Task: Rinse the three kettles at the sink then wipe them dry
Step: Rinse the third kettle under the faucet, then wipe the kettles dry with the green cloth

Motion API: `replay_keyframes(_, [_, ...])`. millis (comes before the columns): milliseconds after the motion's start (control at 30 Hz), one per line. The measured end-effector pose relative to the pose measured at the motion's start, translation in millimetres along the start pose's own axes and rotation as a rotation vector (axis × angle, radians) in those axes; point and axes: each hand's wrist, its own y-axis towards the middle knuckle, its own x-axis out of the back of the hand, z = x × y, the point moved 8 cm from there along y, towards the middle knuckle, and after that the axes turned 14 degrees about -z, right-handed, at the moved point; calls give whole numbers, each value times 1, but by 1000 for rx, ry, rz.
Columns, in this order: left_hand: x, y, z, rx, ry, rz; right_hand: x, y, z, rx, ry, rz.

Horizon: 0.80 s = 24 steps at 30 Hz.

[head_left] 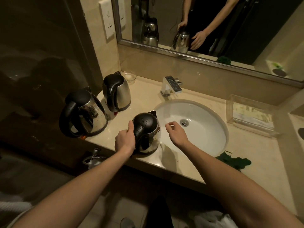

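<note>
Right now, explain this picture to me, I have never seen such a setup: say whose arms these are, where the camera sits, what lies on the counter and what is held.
No machine here: a person wears one camera on the head, looking down at their own bare arms. The left hand grips the handle of the wet kettle, which stands on the counter beside the sink. The right hand hangs over the basin, holding nothing. The left kettle and back kettle stand on the counter. A tap, a green cloth and a clear box are there too. The mirror reflects the person.
</note>
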Motion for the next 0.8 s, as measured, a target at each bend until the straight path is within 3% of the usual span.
replay_keyframes(333, [-1,-4,4,37,-39,-112,67,-6,-133,-201,-570,-173])
replay_keyframes(600, [3,-13,-19,-352,245,-181,95,-24,-181,-449,-701,-225])
replay_keyframes(800, [7,-28,-41,-656,383,-222,92,-28,-188,-534,-685,-198])
